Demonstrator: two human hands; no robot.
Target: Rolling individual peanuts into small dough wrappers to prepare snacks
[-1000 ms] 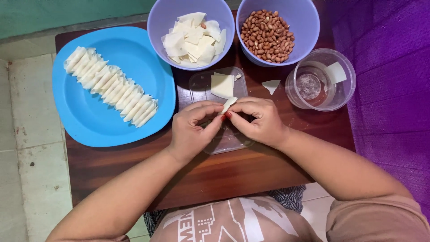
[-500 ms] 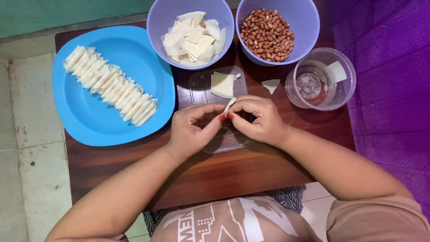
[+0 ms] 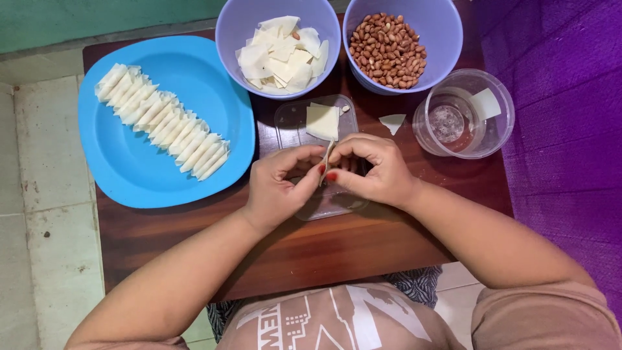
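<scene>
The dark wooden table (image 3: 363, 253) fills the middle of the view. At about ten o'clock on it sits a bright blue plate (image 3: 129, 175), carrying a slanted row of folded dough pieces (image 3: 162, 133) laid edge against edge. At twelve o'clock stands a lilac bowl of cut wrapper squares (image 3: 280, 55), and just beside it at one o'clock a second lilac bowl of peanuts (image 3: 389, 50). At two o'clock is a clear round container of water (image 3: 463, 115) with a loose wrapper scrap resting at its rim. A clear plastic tray (image 3: 295, 120) lies flat in the centre, one wrapper square (image 3: 322, 121) on it, and a small triangular scrap (image 3: 392, 122) lies on the bare wood just to its right.

Both hands meet over the near half of that tray. The left hand (image 3: 278, 191) and the right hand (image 3: 376, 172) are each narrowed to a pinch, thumbs and forefingers closed on a thin strip of wrapper (image 3: 326, 157) that stands nearly upright between them. The strip is held above the tray, touching both sets of fingertips, the left at its eight o'clock side and the right at its three o'clock side. Whether a peanut is inside the fold cannot be told.

The dough looks thin and soft, so too hard a squeeze could tear it, and an uneven pinch could leave the seam open. The water container stands near the right wrist; a wide sweep of that arm might knock it.
</scene>
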